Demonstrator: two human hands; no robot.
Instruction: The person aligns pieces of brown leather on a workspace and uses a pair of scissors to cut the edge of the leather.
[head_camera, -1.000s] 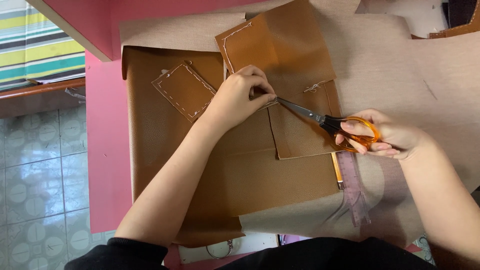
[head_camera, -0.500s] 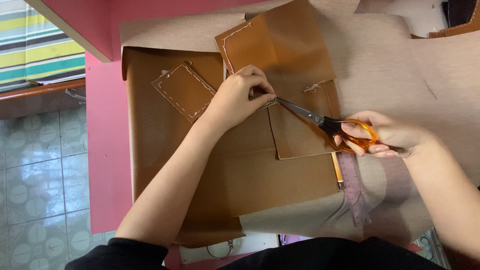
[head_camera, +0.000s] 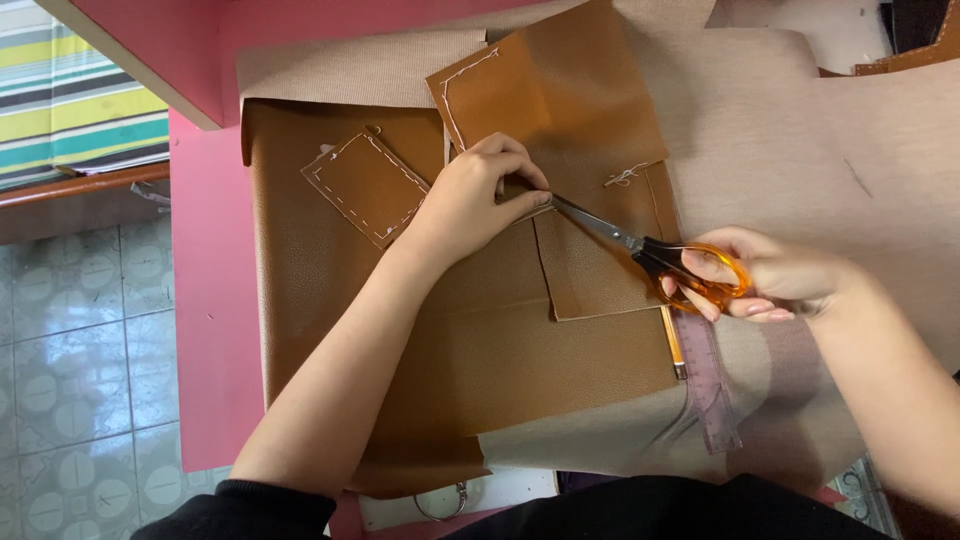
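A large leather sheet (head_camera: 330, 290) lies on the table (head_camera: 205, 330), over a fabric backing (head_camera: 760, 130) that spreads out to the right. On the sheet, a stitched patch (head_camera: 365, 187) lies to the left and a stitched panel (head_camera: 560, 100) behind the left hand (head_camera: 470, 200). The scissors (head_camera: 640, 245) lie between the two hands, over a smaller piece (head_camera: 595, 275); the right hand (head_camera: 770, 275) holds their handles. A pencil (head_camera: 675, 345) and a ruler (head_camera: 710, 385) lie just before that hand.
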